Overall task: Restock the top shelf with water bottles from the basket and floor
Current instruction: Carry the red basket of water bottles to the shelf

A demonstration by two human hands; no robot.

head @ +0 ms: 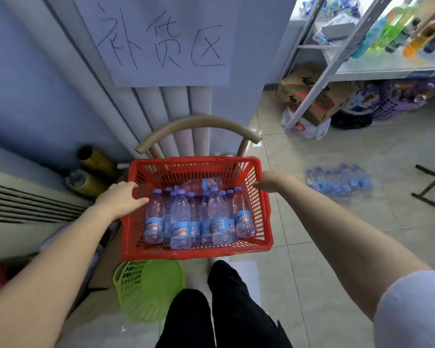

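Fingers of left hand (122, 199) and right hand (269, 183) clamp the red basket (199, 252) rims at nine and three o'clock; lift it level.

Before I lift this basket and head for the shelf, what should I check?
1. The left hand grips the left rim of the basket: ok.
2. The right hand grips the right rim: ok.
3. The bottles sit below the rim, most upright, one lying at the back: ok.
4. Basket resting on the chair or already lifted: cannot tell.
5. Path to the shelf: the floor pack lies on the tiles to the right: not ok, step round it.
6. Free room on the top level: cannot tell.
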